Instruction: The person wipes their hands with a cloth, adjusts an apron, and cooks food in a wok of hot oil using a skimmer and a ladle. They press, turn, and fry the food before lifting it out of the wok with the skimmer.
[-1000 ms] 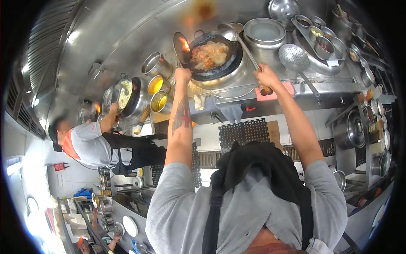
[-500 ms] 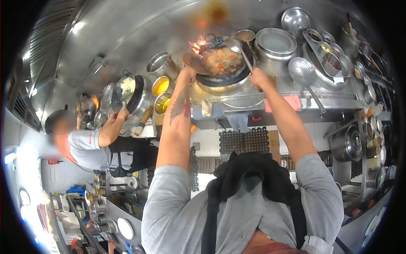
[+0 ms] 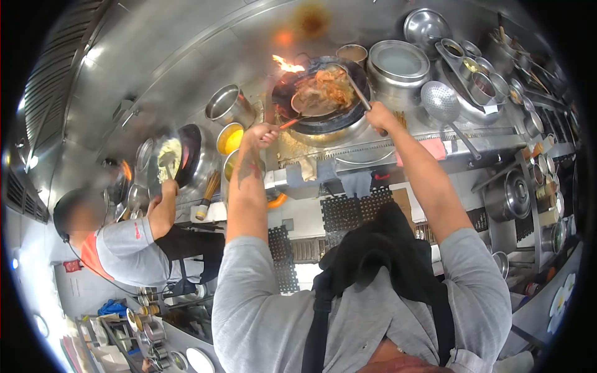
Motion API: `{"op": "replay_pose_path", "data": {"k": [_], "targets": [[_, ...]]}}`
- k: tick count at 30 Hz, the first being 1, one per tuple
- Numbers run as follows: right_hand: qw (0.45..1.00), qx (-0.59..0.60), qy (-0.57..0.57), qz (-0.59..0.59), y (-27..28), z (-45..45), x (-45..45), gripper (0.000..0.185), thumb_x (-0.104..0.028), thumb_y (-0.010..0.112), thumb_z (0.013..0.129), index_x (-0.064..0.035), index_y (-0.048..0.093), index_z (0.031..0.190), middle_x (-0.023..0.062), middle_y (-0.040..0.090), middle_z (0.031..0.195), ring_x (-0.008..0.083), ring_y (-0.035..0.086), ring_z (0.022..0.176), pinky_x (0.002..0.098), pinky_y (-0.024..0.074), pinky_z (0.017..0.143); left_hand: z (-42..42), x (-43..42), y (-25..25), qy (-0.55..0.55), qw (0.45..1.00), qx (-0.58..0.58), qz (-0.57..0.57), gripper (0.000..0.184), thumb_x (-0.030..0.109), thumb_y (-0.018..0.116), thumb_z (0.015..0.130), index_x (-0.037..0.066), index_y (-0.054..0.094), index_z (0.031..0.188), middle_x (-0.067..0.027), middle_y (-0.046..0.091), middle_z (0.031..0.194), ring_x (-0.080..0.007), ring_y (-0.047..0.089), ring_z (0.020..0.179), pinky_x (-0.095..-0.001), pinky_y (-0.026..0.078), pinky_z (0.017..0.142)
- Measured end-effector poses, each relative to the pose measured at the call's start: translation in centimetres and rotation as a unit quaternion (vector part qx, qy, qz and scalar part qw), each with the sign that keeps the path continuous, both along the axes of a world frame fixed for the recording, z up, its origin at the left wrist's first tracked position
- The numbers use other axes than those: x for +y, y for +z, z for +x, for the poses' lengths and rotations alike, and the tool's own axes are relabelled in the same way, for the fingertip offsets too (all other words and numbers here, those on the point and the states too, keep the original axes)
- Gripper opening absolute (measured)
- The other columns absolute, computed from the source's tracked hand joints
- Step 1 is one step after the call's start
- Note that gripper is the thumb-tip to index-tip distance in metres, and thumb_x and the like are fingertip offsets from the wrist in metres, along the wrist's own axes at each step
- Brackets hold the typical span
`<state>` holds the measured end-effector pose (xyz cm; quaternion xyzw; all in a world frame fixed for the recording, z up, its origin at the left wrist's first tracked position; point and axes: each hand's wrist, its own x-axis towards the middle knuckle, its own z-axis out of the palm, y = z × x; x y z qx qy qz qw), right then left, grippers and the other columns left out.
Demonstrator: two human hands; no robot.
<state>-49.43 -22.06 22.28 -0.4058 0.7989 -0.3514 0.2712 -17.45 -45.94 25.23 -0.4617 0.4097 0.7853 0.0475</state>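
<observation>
My left hand (image 3: 264, 133) is closed around the orange-red handle of a round strainer (image 3: 309, 107), whose rim lies over the near left part of a dark wok (image 3: 284, 94). Its mesh is too blurred to make out clearly. Browned, orange-tinted food (image 3: 333, 86) is heaped in the wok, partly against the strainer. My right hand (image 3: 380, 117) grips a long-handled metal ladle (image 3: 359, 91) that slants down to the food; its bowl is largely hidden there. Flames (image 3: 287, 64) rise beyond the wok's left rim.
A perforated skimmer (image 3: 441, 101) rests right of the wok, near a lidded pot (image 3: 399, 61) and a tray of sauce containers (image 3: 482, 89). Left stand a metal pot (image 3: 227, 104) and a yellow-filled container (image 3: 231, 139). A co-worker (image 3: 134, 239) stirs another wok further left.
My left hand has moved left and toward me, baring the strainer's handle, while the strainer has come over the wok. The food is heaped higher around the ladle. The flames have shrunk.
</observation>
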Motion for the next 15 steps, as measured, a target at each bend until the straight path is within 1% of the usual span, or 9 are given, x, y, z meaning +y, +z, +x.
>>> {"op": "replay_pose_path", "data": {"k": [2, 4, 6, 7, 9, 10, 12, 13, 15], "targets": [[1.000, -0.016, -0.006, 0.004, 0.0, 0.0, 0.1, 0.023, -0.008, 0.048, 0.078, 0.0056, 0.057, 0.094, 0.0234, 0.060, 0.066, 0.0333, 0.061, 0.052, 0.0421, 0.0477, 0.045, -1.7, 0.9, -2.9, 0.006, 0.999, 0.038, 0.026, 0.026, 0.014, 0.038, 0.094, 0.000, 0.044, 0.115, 0.0042, 0.036, 0.060, -0.0007, 0.026, 0.040, -0.0147, 0.019, 0.030], [0.999, 0.046, 0.010, 0.013, 1.3, 0.4, 0.4, 0.020, -0.006, 0.048, 0.077, 0.0083, 0.057, 0.087, 0.0240, 0.058, 0.064, 0.0334, 0.060, 0.050, 0.0425, 0.0465, 0.044, -3.8, 2.4, -4.7, 0.015, 0.996, 0.073, 0.052, 0.023, 0.014, 0.038, 0.094, 0.000, 0.045, 0.112, 0.0035, 0.038, 0.061, -0.0007, 0.027, 0.040, -0.0149, 0.020, 0.030], [0.998, 0.036, 0.016, 0.055, 2.6, 0.3, 0.0, 0.019, -0.004, 0.048, 0.076, 0.0093, 0.057, 0.085, 0.0248, 0.058, 0.065, 0.0338, 0.059, 0.050, 0.0429, 0.0454, 0.043, -6.1, 3.9, -5.4, 0.091, 0.984, 0.151, 0.037, 0.019, 0.011, 0.039, 0.093, 0.000, 0.046, 0.107, 0.0010, 0.041, 0.063, -0.0012, 0.028, 0.040, -0.0155, 0.020, 0.030], [0.997, 0.023, 0.014, 0.065, 2.9, 0.2, -0.3, 0.018, -0.002, 0.048, 0.075, 0.0094, 0.058, 0.085, 0.0251, 0.059, 0.066, 0.0335, 0.060, 0.050, 0.0426, 0.0451, 0.042, -6.4, 4.8, -6.0, 0.089, 0.984, 0.150, 0.037, 0.019, 0.011, 0.039, 0.093, 0.000, 0.046, 0.107, 0.0010, 0.041, 0.063, -0.0012, 0.028, 0.040, -0.0155, 0.020, 0.030], [0.997, 0.014, 0.013, 0.073, 2.8, 0.1, -0.4, 0.018, -0.001, 0.047, 0.074, 0.0096, 0.058, 0.084, 0.0255, 0.059, 0.067, 0.0333, 0.060, 0.050, 0.0424, 0.0447, 0.042, -5.9, 6.3, -7.4, 0.098, 0.976, 0.196, -0.007, 0.007, 0.008, 0.037, 0.091, 0.006, 0.044, 0.090, -0.0005, 0.042, 0.063, -0.0037, 0.031, 0.040, -0.0167, 0.023, 0.030], [0.993, 0.109, 0.025, 0.032, 2.4, 0.1, -0.1, 0.022, -0.002, 0.048, 0.075, 0.0078, 0.057, 0.092, 0.0260, 0.060, 0.074, 0.0353, 0.061, 0.060, 0.0440, 0.0460, 0.051, -5.1, 6.8, -7.9, 0.096, 0.976, 0.197, -0.008, 0.007, 0.008, 0.037, 0.091, 0.006, 0.044, 0.090, -0.0005, 0.042, 0.063, -0.0037, 0.031, 0.040, -0.0167, 0.023, 0.030], [0.954, 0.295, 0.038, -0.046, 1.8, 0.1, 0.8, 0.032, -0.003, 0.049, 0.077, 0.0044, 0.055, 0.107, 0.0271, 0.062, 0.088, 0.0393, 0.062, 0.079, 0.0471, 0.0487, 0.070, -4.0, 8.3, -8.5, 0.112, 0.964, 0.220, -0.095, 0.005, 0.006, 0.039, 0.089, 0.008, 0.043, 0.089, -0.0009, 0.043, 0.063, -0.0043, 0.032, 0.040, -0.0180, 0.023, 0.030], [0.954, 0.294, 0.035, -0.044, 1.6, 0.2, 1.6, 0.032, -0.003, 0.049, 0.077, 0.0044, 0.055, 0.107, 0.0271, 0.062, 0.088, 0.0393, 0.062, 0.079, 0.0471, 0.0487, 0.070, -3.4, 8.9, -8.6, 0.120, 0.959, 0.236, -0.099, 0.005, 0.005, 0.039, 0.087, 0.009, 0.042, 0.088, -0.0007, 0.044, 0.064, -0.0046, 0.032, 0.040, -0.0190, 0.023, 0.030], [0.965, 0.255, -0.019, -0.061, 2.9, 1.1, 4.0, 0.041, -0.007, 0.050, 0.079, 0.0011, 0.048, 0.119, 0.0271, 0.060, 0.095, 0.0414, 0.058, 0.089, 0.0480, 0.0447, 0.081, -2.6, 9.7, -7.7, 0.123, 0.958, 0.241, -0.097, 0.004, 0.006, 0.040, 0.089, 0.009, 0.041, 0.087, -0.0015, 0.044, 0.064, -0.0048, 0.031, 0.040, -0.0188, 0.023, 0.030]]}}
